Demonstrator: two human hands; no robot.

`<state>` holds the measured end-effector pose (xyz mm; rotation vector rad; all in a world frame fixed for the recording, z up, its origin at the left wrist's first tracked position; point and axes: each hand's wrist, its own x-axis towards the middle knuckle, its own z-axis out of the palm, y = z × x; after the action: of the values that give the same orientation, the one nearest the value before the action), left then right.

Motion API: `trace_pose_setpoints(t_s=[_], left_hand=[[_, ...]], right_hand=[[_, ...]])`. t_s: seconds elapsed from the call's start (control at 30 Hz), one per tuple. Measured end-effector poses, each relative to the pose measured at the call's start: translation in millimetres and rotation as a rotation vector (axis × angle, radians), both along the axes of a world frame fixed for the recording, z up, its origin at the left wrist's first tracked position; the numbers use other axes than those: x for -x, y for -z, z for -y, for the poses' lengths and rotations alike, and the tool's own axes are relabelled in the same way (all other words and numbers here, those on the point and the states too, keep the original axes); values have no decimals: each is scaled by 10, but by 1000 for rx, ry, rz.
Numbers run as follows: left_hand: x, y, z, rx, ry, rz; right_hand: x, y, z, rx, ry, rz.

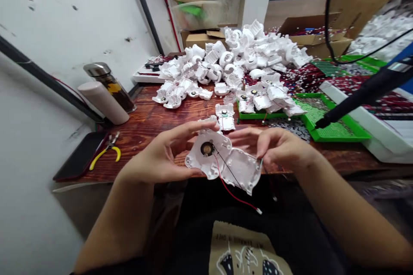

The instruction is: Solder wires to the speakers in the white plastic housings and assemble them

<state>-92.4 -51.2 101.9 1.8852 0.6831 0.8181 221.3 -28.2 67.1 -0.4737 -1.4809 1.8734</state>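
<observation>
My hands hold an open white plastic shell [240, 172] above the front of the wooden table. It is a two-lobed moulded part with a small round speaker [207, 149] set in its left lobe. My left hand [164, 152] grips the shell's upper left edge with curled fingers. My right hand [274, 148] pinches its right edge, near where a thin wire meets it. A red wire [234, 195] and a black wire [227, 167] cross the shell, and the red one hangs below it to a small white connector [259, 211].
A large heap of white plastic shells [238, 62] fills the back of the wooden table [142, 126]. Green perforated trays [332, 116], a black soldering iron [364, 96], yellow-handled pliers [106, 152], a dark phone [79, 157], bottles [106, 92] and cardboard boxes [314, 30] surround it.
</observation>
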Motion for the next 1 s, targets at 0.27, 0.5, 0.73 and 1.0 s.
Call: trace_pose_setpoints(t_s=[0.27,0.5,0.73,1.0], left_hand=[[-378,84,-307,72,210,-138],[-823,38,-70,-652,-3,-485],[-1261,200,106,-1000,206,-341],[-1333,239,8,-683,288,-254]], right_hand=[[-210,385,286,205,128,-60],[-379,473,524,333,381,-85],[-532,479,679,334,465,-69],[-596,586,686,364,458,-60]])
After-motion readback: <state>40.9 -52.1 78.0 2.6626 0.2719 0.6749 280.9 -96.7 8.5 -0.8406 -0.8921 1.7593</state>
